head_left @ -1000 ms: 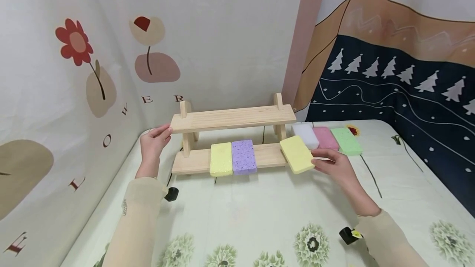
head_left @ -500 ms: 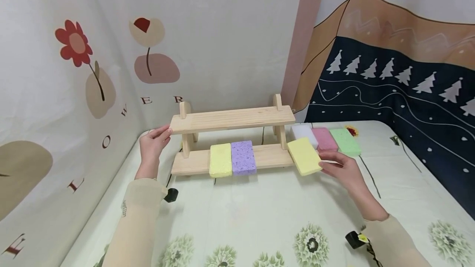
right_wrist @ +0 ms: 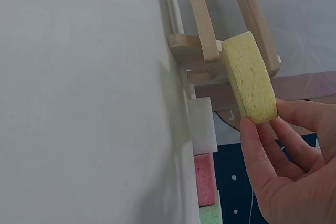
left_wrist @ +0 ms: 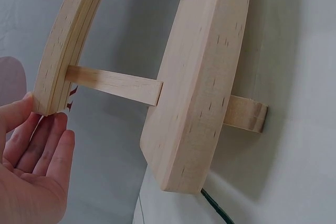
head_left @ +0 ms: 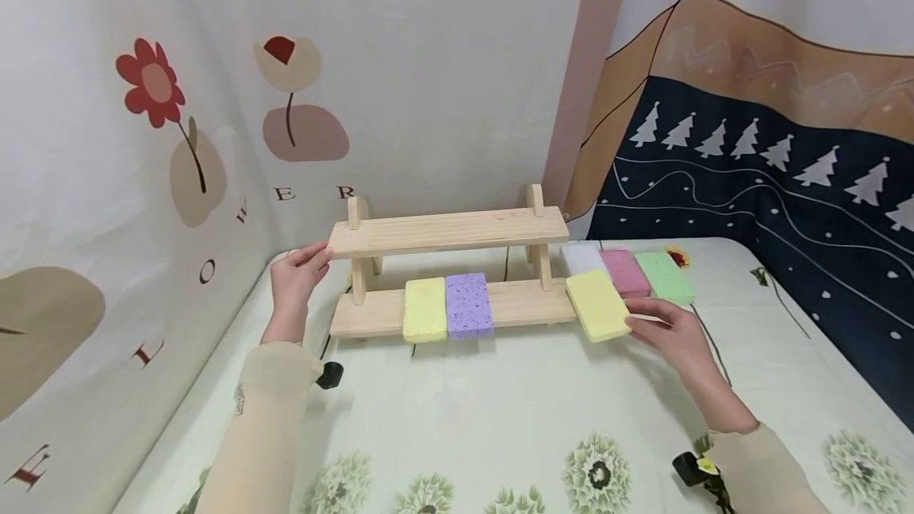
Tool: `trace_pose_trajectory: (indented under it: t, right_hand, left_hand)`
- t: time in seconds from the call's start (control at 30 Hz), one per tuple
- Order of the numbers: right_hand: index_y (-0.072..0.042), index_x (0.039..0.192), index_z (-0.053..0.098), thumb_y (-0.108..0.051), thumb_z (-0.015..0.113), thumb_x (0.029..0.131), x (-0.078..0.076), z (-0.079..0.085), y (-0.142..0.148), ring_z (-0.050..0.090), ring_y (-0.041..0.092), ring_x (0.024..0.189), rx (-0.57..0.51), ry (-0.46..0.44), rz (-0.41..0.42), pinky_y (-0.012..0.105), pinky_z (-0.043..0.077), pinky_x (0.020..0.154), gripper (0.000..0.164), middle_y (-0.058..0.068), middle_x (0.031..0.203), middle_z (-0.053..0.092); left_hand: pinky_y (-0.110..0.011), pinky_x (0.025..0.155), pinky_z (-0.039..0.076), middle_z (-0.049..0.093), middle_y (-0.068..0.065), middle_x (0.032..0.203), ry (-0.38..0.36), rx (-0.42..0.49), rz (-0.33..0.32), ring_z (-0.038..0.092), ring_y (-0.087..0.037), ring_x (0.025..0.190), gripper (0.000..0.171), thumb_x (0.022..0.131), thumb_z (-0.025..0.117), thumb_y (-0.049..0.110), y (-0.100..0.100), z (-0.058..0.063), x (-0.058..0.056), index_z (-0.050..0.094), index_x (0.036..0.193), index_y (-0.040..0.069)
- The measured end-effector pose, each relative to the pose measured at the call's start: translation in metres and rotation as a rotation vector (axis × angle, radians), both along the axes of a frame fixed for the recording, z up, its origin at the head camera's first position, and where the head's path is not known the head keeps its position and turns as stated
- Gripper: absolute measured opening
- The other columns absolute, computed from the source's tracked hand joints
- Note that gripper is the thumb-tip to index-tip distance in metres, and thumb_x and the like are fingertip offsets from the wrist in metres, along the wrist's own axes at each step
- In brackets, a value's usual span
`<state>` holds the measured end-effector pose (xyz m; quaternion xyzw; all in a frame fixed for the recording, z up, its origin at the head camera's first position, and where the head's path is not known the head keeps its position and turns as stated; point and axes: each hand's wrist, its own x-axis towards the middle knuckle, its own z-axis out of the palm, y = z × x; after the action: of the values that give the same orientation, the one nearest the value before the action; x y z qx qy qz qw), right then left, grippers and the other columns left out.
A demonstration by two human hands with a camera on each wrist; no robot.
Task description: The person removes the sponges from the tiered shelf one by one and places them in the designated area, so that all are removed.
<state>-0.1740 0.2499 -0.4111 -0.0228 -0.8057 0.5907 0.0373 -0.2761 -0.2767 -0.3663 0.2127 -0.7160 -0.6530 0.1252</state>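
Note:
A two-tier wooden rack point(head_left: 450, 232) stands at the back of the cloth-covered table. My left hand point(head_left: 294, 282) pinches the left end of its upper board, thumb on top and fingers beneath in the left wrist view. A yellow sponge point(head_left: 598, 305) is pinched at its right edge by my right hand point(head_left: 674, 337), held up in front of the lower board's right end. In the right wrist view that sponge point(right_wrist: 249, 77) is gripped by one end, between thumb and fingertips. On the lower board another yellow sponge point(head_left: 425, 309) and a purple sponge point(head_left: 469, 306) lie side by side.
Right of the rack, white point(head_left: 581, 258), pink point(head_left: 625, 274) and green point(head_left: 664, 277) sponges lie in a row on the table. Printed curtains point(head_left: 443, 62) rise behind and at both sides. The rack's upper board point(head_left: 457, 231) overhangs the lower one.
My right hand has carried the yellow sponge a little to the right, away from the rack's lower board. My left hand keeps its hold on the upper board.

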Motion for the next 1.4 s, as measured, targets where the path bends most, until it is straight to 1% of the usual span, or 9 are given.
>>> trace_pose_trajectory:
  t: [0.1,0.23,0.5,0.7,0.97,1.07,1.23,1.33,1.4]
  right_hand:
    - [0.009,0.134,0.054,-0.021,0.070,0.094,0.000,-0.001,0.002,0.068,-0.004,0.091,0.008,-0.011,-0.008,0.014,0.060,0.077,0.052,-0.032,0.093,0.062]
    - [0.007,0.136,0.053,-0.022,0.070,0.095,0.001,-0.001,0.004,0.067,-0.006,0.092,0.009,-0.038,-0.010,0.017,0.061,0.080,0.053,-0.032,0.094,0.061]
    - [0.008,0.136,0.053,-0.021,0.070,0.094,0.001,-0.005,0.010,0.067,-0.005,0.091,0.012,-0.045,-0.021,0.017,0.061,0.081,0.054,-0.029,0.095,0.060]
    - [0.009,0.135,0.053,-0.019,0.069,0.095,-0.001,-0.010,0.014,0.064,-0.011,0.085,0.032,-0.051,-0.043,0.017,0.061,0.079,0.051,-0.028,0.094,0.059]
    - [0.009,0.137,0.052,-0.016,0.066,0.097,-0.002,-0.014,0.017,0.064,-0.010,0.084,0.026,-0.083,-0.035,0.015,0.060,0.080,0.049,-0.022,0.098,0.060]
    - [0.009,0.137,0.051,-0.016,0.065,0.097,-0.002,-0.014,0.017,0.064,-0.011,0.084,0.030,-0.092,-0.031,0.016,0.060,0.080,0.049,-0.019,0.101,0.061]
    - [0.009,0.137,0.051,-0.016,0.065,0.098,-0.002,-0.015,0.018,0.064,-0.010,0.084,0.044,-0.108,-0.025,0.016,0.060,0.080,0.049,-0.010,0.106,0.063]
    - [0.009,0.137,0.052,-0.016,0.065,0.097,-0.003,-0.016,0.018,0.064,-0.010,0.083,0.063,-0.120,-0.028,0.016,0.061,0.079,0.048,-0.003,0.110,0.066]
    - [0.008,0.137,0.053,-0.016,0.065,0.097,-0.003,-0.017,0.018,0.063,-0.010,0.082,0.081,-0.130,-0.030,0.016,0.060,0.078,0.048,0.006,0.115,0.066]
  left_hand:
    - [-0.024,0.104,0.053,0.065,0.002,0.121,0.002,0.001,0.001,0.066,-0.001,0.102,0.042,0.094,0.070,0.022,0.000,0.000,0.000,0.064,0.133,0.009]
    - [-0.024,0.104,0.053,0.065,0.004,0.119,0.003,0.004,0.002,0.066,-0.001,0.102,0.042,0.093,0.070,0.022,0.000,0.000,0.000,0.064,0.133,0.009]
    - [-0.024,0.104,0.053,0.065,0.004,0.121,-0.010,-0.011,0.004,0.066,-0.004,0.108,0.041,0.093,0.071,0.024,0.000,-0.001,0.001,0.065,0.132,0.011]
    - [-0.023,0.104,0.053,0.064,0.006,0.120,-0.012,-0.008,-0.002,0.066,-0.004,0.109,0.042,0.093,0.071,0.024,-0.001,-0.001,0.000,0.065,0.132,0.012]
    - [-0.024,0.105,0.053,0.064,0.001,0.127,-0.013,-0.011,0.000,0.065,-0.005,0.112,0.042,0.093,0.071,0.024,-0.001,-0.001,-0.001,0.065,0.133,0.012]
    - [-0.023,0.104,0.053,0.064,0.001,0.128,-0.019,-0.028,-0.005,0.065,-0.007,0.114,0.042,0.093,0.070,0.025,-0.001,-0.001,-0.001,0.065,0.133,0.012]
    - [-0.024,0.105,0.053,0.064,0.002,0.126,-0.024,-0.017,-0.006,0.065,-0.008,0.117,0.043,0.093,0.071,0.025,-0.001,0.000,-0.001,0.064,0.133,0.012]
    - [-0.025,0.105,0.052,0.063,0.003,0.125,-0.026,-0.014,-0.005,0.065,-0.007,0.115,0.043,0.093,0.070,0.025,-0.001,0.001,-0.001,0.064,0.134,0.012]
    - [-0.025,0.105,0.052,0.063,0.002,0.126,-0.023,-0.017,-0.006,0.065,-0.006,0.113,0.043,0.094,0.070,0.025,0.000,0.001,0.000,0.064,0.134,0.011]
